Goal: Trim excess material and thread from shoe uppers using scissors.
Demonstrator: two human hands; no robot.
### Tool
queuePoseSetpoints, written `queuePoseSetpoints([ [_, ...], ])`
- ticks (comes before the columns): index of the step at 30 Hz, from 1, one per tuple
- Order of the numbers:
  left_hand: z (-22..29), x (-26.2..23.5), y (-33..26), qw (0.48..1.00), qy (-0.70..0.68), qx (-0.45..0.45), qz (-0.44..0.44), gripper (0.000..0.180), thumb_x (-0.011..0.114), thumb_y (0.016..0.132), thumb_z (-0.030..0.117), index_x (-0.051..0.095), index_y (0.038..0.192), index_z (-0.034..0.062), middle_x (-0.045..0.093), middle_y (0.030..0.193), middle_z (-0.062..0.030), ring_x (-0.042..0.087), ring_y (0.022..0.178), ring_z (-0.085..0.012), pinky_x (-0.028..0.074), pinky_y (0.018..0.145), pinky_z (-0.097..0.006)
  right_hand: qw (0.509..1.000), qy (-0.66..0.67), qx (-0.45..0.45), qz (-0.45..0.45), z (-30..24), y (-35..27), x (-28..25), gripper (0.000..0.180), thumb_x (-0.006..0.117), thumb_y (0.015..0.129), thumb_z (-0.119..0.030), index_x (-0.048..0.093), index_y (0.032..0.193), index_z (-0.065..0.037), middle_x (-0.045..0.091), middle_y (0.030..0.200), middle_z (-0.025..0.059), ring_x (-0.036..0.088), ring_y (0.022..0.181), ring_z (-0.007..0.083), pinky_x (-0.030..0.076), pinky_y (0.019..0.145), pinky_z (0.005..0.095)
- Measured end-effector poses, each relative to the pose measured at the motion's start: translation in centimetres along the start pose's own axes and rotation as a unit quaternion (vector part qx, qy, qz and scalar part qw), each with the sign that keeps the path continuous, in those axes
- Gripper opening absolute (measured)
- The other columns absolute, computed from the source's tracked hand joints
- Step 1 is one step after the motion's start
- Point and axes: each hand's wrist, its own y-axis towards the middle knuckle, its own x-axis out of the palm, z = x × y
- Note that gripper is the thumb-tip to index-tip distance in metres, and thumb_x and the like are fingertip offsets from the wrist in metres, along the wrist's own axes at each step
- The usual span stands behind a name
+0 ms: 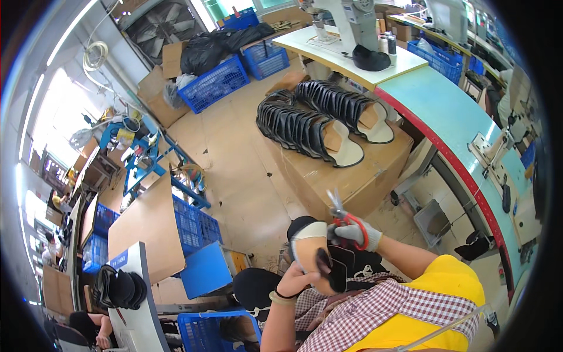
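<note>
My left hand [291,280] grips a shoe upper [311,253], tan inside with a cream band and black outer edges, in front of my checked apron. A glove covers my right hand [355,232], which is closed round red-handled scissors [355,219]. The blades point up and away from me, apart from each other at the tips. My gloved fingers are right beside the upper's edge; whether they touch it I cannot tell. Beyond my hands, two long rows of nested black shoe uppers [299,130] lie on a cardboard box [319,186].
A sewing machine [358,26] stands on a white table at the back. To the right curves a light green bench [437,100] with a red edge. Blue crates [216,84] line the far wall. Near my left are another blue crate [190,322] and a stack of black pieces [120,287].
</note>
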Motion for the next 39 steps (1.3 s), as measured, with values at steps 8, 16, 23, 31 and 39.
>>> queuePoseSetpoints([
  [8, 2.0, 1.1, 0.8, 0.947, -0.274, 0.164, 0.027, 0.034, 0.067, 0.078, 0.007, 0.057, 0.108, -0.0029, 0.065, 0.091, -0.0233, 0.063, 0.058, -0.0344, 0.052, 0.046, -0.039, 0.952, 0.260, -0.046, -0.157, -0.9, 2.5, 5.3, 0.062, 0.062, 0.089, -0.034, 0.037, 0.140, -0.008, 0.055, 0.125, 0.0081, 0.055, 0.111, 0.0172, 0.043, 0.096, 0.0315],
  [16, 1.5, 4.0, 5.7, 0.754, -0.545, 0.229, -0.285, 0.022, 0.056, 0.081, 0.002, 0.057, 0.104, 0.0006, 0.062, 0.085, -0.0126, 0.058, 0.053, -0.0215, 0.050, 0.044, -0.028, 0.895, 0.222, -0.123, -0.367, 2.6, 5.3, 4.5, 0.049, 0.054, 0.095, -0.027, 0.043, 0.136, -0.002, 0.051, 0.134, 0.0120, 0.049, 0.124, 0.0210, 0.037, 0.104, 0.0352],
  [23, 0.9, 1.2, 3.0, 0.955, -0.125, 0.131, 0.234, 0.040, 0.063, 0.078, 0.004, 0.057, 0.116, -0.0030, 0.065, 0.107, -0.0124, 0.060, 0.107, -0.0280, 0.048, 0.089, -0.041, 0.968, -0.061, -0.223, -0.100, -2.5, 3.2, 0.4, 0.045, 0.069, 0.083, -0.019, 0.055, 0.122, -0.001, 0.062, 0.115, 0.0102, 0.059, 0.104, 0.0166, 0.047, 0.090, 0.0318],
  [31, -2.2, -7.1, 9.4, 0.671, 0.578, 0.123, 0.448, 0.032, 0.052, 0.082, -0.001, 0.061, 0.112, 0.0023, 0.062, 0.097, -0.0205, 0.060, 0.091, -0.0397, 0.050, 0.081, -0.041, 0.911, -0.321, -0.151, 0.212, -6.6, 2.1, -3.3, 0.053, 0.072, 0.073, -0.015, 0.054, 0.122, -0.003, 0.063, 0.106, 0.0078, 0.059, 0.096, 0.0139, 0.049, 0.085, 0.0291],
  [39, 9.0, 0.6, 15.1, 0.793, 0.507, 0.297, 0.161, 0.062, 0.066, 0.082, 0.003, 0.041, 0.139, 0.0055, 0.035, 0.143, -0.0163, 0.053, 0.113, -0.0270, 0.048, 0.091, -0.036, 0.899, -0.145, -0.127, 0.394, -11.1, 7.5, -13.8, 0.045, 0.068, 0.079, -0.023, 0.055, 0.119, -0.006, 0.064, 0.091, 0.0081, 0.061, 0.081, 0.0154, 0.050, 0.067, 0.0285],
])
